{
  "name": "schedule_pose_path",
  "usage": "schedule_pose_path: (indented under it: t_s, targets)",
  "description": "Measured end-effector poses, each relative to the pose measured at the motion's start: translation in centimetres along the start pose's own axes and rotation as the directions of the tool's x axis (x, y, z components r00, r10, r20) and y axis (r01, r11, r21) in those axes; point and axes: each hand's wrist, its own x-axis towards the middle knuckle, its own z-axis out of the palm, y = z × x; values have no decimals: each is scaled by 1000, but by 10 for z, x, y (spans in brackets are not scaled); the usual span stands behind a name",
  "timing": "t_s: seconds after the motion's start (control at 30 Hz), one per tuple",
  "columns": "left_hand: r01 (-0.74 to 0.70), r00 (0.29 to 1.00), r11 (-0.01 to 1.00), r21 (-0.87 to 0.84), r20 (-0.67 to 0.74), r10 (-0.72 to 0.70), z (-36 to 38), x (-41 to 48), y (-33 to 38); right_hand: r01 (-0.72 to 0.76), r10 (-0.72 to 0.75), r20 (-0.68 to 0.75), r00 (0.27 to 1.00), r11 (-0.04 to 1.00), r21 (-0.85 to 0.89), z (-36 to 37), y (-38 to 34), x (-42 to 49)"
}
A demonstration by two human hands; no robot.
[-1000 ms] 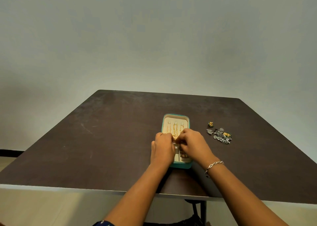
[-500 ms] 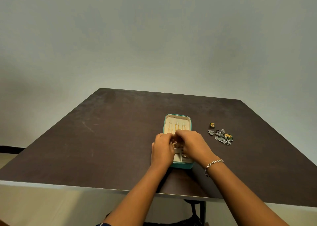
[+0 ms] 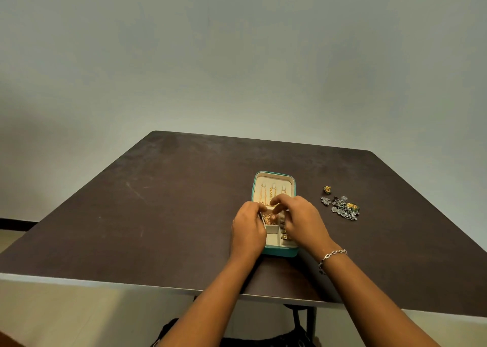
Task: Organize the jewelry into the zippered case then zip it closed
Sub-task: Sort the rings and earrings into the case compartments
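We curl our left hand (image 3: 249, 228) and right hand (image 3: 300, 217) over the open case (image 3: 274, 179), fingers (image 3: 279, 200) close above the gold chain (image 3: 270, 218), likely tucking it in; actual grip unclear. Loose jewelry (image 3: 342, 209) waits at its three o'clock.

We've got a teal case (image 3: 279, 252) with cream lining (image 3: 274, 180), gold chains (image 3: 271, 193) inside; the table (image 3: 158, 201) is dark brown, scuffed pale; loose jewelry (image 3: 342, 209) silver flecked yellow and green; bracelet (image 3: 333, 255) silver.

One head-worn wide-angle camera looks forward and down over the table (image 3: 158, 214). Its near edge lies close below; the wall (image 3: 237, 56) fills the upper frame.
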Motion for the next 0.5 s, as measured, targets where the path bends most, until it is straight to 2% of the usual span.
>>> schedule_pose_path:
  t_s: [0.3,0.5]
  targets:
    - [1,1000,996,87,31,-4,5,1,-5,-7,9,84,996,1000,-30,6,8,2]
    - [-69,996,994,87,-51,73,2,-1,-4,58,-57,-35,998,997,43,-14,23,-14]
